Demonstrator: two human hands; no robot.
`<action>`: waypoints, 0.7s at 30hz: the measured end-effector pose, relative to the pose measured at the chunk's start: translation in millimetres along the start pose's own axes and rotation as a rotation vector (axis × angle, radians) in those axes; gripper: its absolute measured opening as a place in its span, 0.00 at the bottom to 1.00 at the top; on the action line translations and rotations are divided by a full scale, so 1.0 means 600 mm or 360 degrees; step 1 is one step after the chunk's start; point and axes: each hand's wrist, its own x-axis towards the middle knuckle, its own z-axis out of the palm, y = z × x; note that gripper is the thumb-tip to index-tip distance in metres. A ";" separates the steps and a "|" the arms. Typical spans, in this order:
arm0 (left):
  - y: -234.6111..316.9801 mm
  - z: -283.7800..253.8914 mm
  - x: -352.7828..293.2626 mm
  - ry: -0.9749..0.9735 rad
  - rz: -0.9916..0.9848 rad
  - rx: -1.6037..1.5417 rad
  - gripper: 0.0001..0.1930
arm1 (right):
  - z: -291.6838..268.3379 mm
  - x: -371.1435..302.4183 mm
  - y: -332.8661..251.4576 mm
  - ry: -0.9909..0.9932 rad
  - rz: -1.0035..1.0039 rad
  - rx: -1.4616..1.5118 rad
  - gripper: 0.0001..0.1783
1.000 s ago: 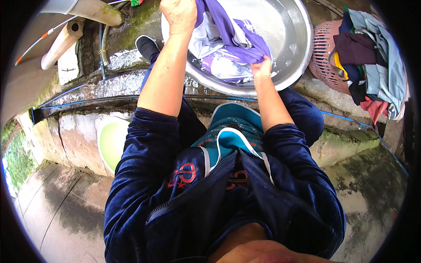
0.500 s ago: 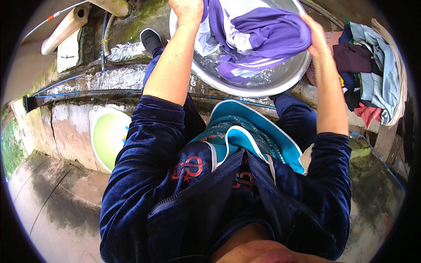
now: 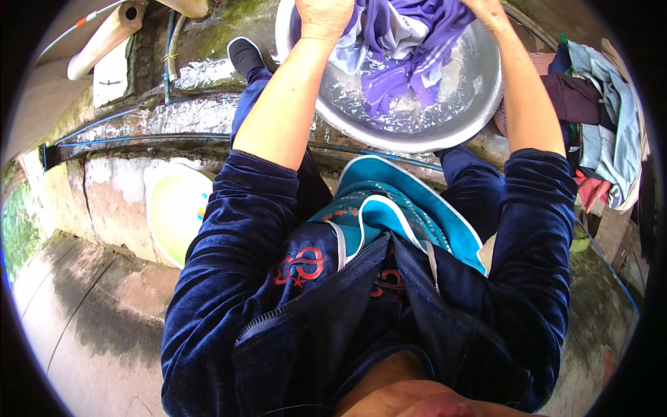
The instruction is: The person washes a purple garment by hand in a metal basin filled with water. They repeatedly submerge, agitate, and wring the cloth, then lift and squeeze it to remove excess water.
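Purple-and-white cloth [image 3: 427,42], grasped by the left hand [image 3: 325,17], is best held low over the metal basin [image 3: 410,142], limiting splashes; the grip of the right hand [image 3: 485,11] I cannot tell.

Smooth, shiny metal is shown by the far basin [image 3: 483,80], where soft purple-and-white cloth [image 3: 410,59] is soaked in glossy water [image 3: 451,104]. Smooth plastic is seen in the pale-green tub [image 3: 172,208] at left and the pink basket [image 3: 542,64] at right, by which matt fabric clothes [image 3: 603,104] are borne. Velvety sheen is carried by the near navy sleeves [image 3: 250,201].
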 end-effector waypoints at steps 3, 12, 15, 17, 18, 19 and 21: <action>-0.002 0.012 0.001 0.0008 -0.0041 -0.0091 0.14 | 0.056 -0.025 0.048 0.0083 -0.0130 -0.0548 0.18; -0.017 0.028 -0.013 -0.0007 -0.0018 -0.0397 0.10 | 0.329 -0.203 0.066 -0.0521 0.0596 -0.0304 0.44; -0.013 0.025 -0.020 -0.0076 -0.0085 -0.0267 0.10 | 0.386 -0.230 0.061 -0.0156 0.0585 -0.0251 0.44; -0.011 0.023 -0.023 -0.0135 -0.0150 -0.0233 0.10 | 0.399 -0.230 0.070 -0.0032 0.0608 -0.0264 0.35; -0.011 0.023 -0.024 -0.0057 -0.0036 -0.0248 0.10 | 0.399 -0.225 0.079 -0.0077 0.0673 -0.0221 0.31; -0.011 0.021 -0.023 -0.0056 -0.0024 -0.0218 0.10 | 0.396 -0.221 0.091 -0.0087 0.0686 -0.0165 0.27; -0.012 0.020 -0.019 -0.0050 0.0002 -0.0158 0.10 | 0.387 -0.223 0.120 0.0021 0.0655 -0.0084 0.18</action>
